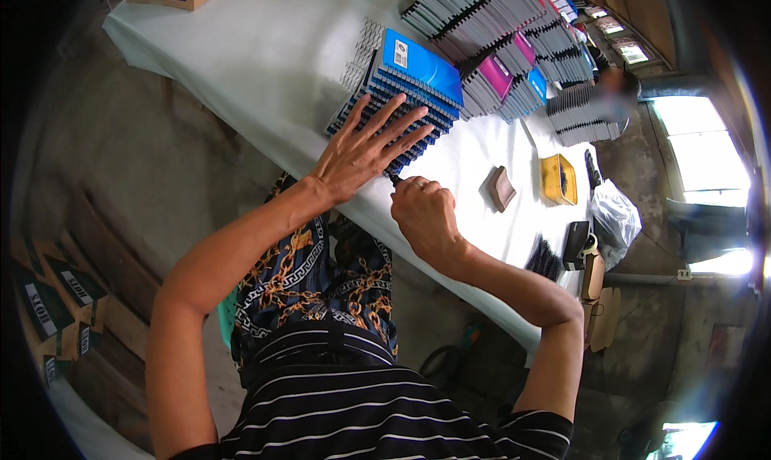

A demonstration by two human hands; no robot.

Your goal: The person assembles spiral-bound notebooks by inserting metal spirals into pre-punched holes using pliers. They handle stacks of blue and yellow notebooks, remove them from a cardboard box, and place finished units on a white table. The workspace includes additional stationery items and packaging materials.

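Observation:
A stack of blue spiral-bound notebooks [426,68] lies near the table's front edge, its black coil bindings showing in rows. My left hand [353,151] is open, fingers spread across the near part of the stack. Close to the stack's near corner, my right hand [424,215] is closed in a fist around a small dark tool [393,177]. Only the tool's dark end shows, at the coil ends; its kind is hidden by the fingers. Silvery-grey wire-like coils [363,54] stick out along the left side of the stack.
Tall stacks of notebooks [482,18] stand behind on the white-covered table [241,42]. To the right are a brown block [502,189], a yellow tub [554,179], black coils [544,259] and a clear plastic bag [615,215]. Cartons [60,299] sit at lower left. A person [617,91] is beyond the stacks.

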